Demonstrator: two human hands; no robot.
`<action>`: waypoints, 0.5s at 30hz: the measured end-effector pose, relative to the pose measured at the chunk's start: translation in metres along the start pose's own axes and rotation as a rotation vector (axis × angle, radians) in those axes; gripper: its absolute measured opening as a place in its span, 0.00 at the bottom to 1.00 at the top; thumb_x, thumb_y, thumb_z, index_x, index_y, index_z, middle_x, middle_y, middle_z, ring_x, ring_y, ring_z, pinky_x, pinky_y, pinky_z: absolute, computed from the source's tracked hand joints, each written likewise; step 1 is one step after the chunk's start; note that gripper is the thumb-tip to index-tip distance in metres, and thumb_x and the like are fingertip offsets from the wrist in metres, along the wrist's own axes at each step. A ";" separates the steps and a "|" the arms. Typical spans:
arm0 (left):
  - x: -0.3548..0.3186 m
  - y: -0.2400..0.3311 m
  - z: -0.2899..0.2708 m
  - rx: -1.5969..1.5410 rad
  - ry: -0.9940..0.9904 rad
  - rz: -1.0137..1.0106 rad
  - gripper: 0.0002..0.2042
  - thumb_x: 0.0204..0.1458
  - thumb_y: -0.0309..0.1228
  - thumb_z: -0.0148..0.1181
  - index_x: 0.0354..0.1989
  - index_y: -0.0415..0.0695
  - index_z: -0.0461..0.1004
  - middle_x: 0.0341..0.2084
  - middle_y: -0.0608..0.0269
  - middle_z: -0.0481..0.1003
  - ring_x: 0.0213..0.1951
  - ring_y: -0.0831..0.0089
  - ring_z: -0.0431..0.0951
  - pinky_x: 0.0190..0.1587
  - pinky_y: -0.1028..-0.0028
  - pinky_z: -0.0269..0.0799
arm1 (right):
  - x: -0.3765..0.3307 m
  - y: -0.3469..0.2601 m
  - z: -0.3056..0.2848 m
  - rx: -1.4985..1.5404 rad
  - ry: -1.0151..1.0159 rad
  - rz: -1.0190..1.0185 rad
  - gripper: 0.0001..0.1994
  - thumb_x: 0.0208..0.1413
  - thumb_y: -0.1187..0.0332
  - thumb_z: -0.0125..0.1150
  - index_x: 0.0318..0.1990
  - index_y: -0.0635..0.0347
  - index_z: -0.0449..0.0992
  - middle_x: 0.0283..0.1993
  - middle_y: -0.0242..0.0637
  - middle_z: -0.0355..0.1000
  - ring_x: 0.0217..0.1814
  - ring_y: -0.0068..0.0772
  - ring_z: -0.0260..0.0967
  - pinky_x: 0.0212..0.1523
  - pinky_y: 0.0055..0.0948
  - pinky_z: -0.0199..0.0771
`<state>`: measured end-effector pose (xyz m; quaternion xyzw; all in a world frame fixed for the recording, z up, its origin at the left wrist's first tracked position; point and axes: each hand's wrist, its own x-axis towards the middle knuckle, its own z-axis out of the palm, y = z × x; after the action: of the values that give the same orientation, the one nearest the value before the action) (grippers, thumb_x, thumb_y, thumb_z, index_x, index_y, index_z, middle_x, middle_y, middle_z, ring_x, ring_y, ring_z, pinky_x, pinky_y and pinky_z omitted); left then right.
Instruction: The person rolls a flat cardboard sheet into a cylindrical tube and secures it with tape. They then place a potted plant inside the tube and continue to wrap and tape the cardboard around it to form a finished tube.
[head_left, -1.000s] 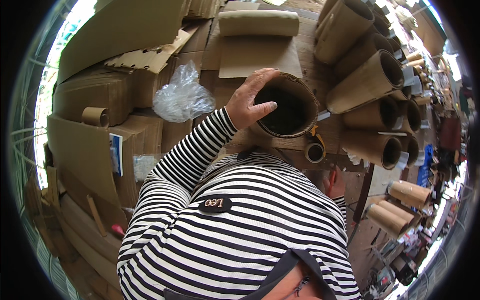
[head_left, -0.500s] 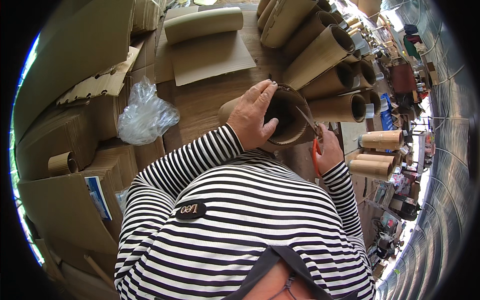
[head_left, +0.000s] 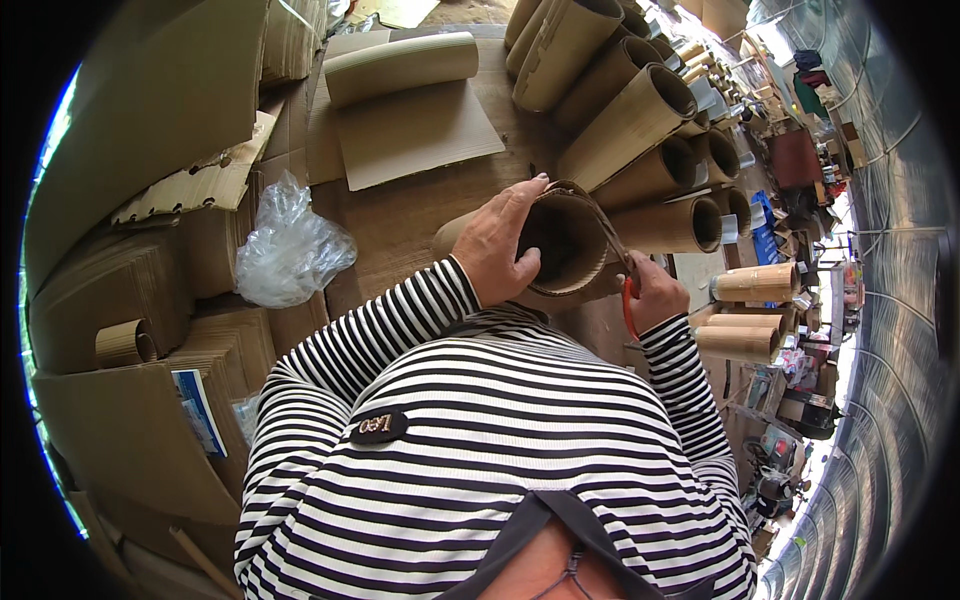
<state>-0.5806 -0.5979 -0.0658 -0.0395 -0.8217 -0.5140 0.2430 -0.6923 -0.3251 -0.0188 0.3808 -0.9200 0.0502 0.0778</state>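
Observation:
A rolled corrugated cardboard tube lies in front of my chest, its open end facing right. My left hand is closed over its left side, with the fingers along the upper rim and the thumb by the opening. In my right hand is a pair of scissors with red handles. The blades lie along the tube's right rim, close together. Whether cardboard is between them I cannot make out.
Several cardboard tubes lie side by side at the upper right. A partly rolled cardboard sheet rests at the far side. To the left are a crumpled clear plastic bag and stacked cardboard sheets. More tubes stand at right.
The scissors' blades have come together against the tube's right rim; they were spread before. My left hand keeps its hold on the tube.

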 end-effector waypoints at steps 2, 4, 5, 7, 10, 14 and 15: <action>0.002 0.000 -0.001 -0.016 -0.016 -0.005 0.41 0.45 0.21 0.61 0.73 0.39 0.53 0.64 0.44 0.67 0.66 0.50 0.68 0.70 0.61 0.62 | 0.009 -0.002 0.003 -0.010 0.047 -0.029 0.22 0.51 0.59 0.71 0.53 0.54 0.77 0.37 0.41 0.78 0.40 0.49 0.77 0.40 0.42 0.78; 0.002 -0.001 0.003 -0.033 -0.036 0.008 0.42 0.44 0.20 0.60 0.73 0.39 0.53 0.63 0.45 0.68 0.66 0.51 0.69 0.70 0.62 0.62 | 0.018 0.002 0.002 -0.051 0.034 -0.087 0.23 0.53 0.58 0.71 0.55 0.54 0.76 0.37 0.40 0.78 0.41 0.47 0.77 0.41 0.40 0.77; 0.003 -0.001 0.002 -0.030 -0.047 -0.006 0.42 0.44 0.20 0.60 0.73 0.39 0.53 0.63 0.46 0.69 0.66 0.51 0.69 0.70 0.62 0.62 | 0.022 0.004 0.002 -0.071 0.028 -0.117 0.24 0.53 0.58 0.71 0.56 0.53 0.75 0.38 0.39 0.77 0.42 0.46 0.77 0.41 0.39 0.76; 0.006 -0.003 0.001 -0.027 -0.074 -0.034 0.44 0.43 0.19 0.59 0.74 0.40 0.52 0.63 0.46 0.69 0.66 0.52 0.69 0.70 0.63 0.62 | 0.024 0.013 0.005 -0.089 0.097 -0.186 0.17 0.53 0.64 0.68 0.50 0.54 0.77 0.32 0.37 0.77 0.35 0.43 0.77 0.36 0.38 0.74; 0.014 -0.004 -0.004 -0.143 -0.105 -0.047 0.44 0.42 0.18 0.57 0.74 0.41 0.51 0.62 0.47 0.70 0.65 0.53 0.70 0.70 0.63 0.62 | 0.025 0.024 0.010 -0.106 0.086 -0.185 0.11 0.49 0.72 0.65 0.43 0.54 0.79 0.25 0.35 0.76 0.29 0.42 0.77 0.34 0.38 0.74; 0.021 -0.009 -0.005 -0.146 -0.147 -0.003 0.44 0.41 0.17 0.54 0.74 0.42 0.51 0.62 0.48 0.71 0.65 0.55 0.70 0.70 0.63 0.62 | 0.028 0.032 0.016 -0.033 0.202 -0.217 0.15 0.44 0.67 0.70 0.43 0.54 0.79 0.26 0.36 0.75 0.28 0.44 0.76 0.34 0.41 0.76; 0.022 -0.009 -0.006 -0.158 -0.185 -0.008 0.44 0.40 0.17 0.54 0.74 0.42 0.51 0.62 0.48 0.71 0.65 0.56 0.70 0.70 0.63 0.62 | 0.034 0.026 0.015 -0.022 0.251 -0.253 0.15 0.45 0.67 0.70 0.43 0.54 0.79 0.26 0.35 0.75 0.28 0.44 0.75 0.35 0.41 0.76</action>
<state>-0.6011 -0.6110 -0.0614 -0.1026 -0.7976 -0.5724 0.1604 -0.7362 -0.3328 -0.0283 0.4836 -0.8482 0.0769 0.2018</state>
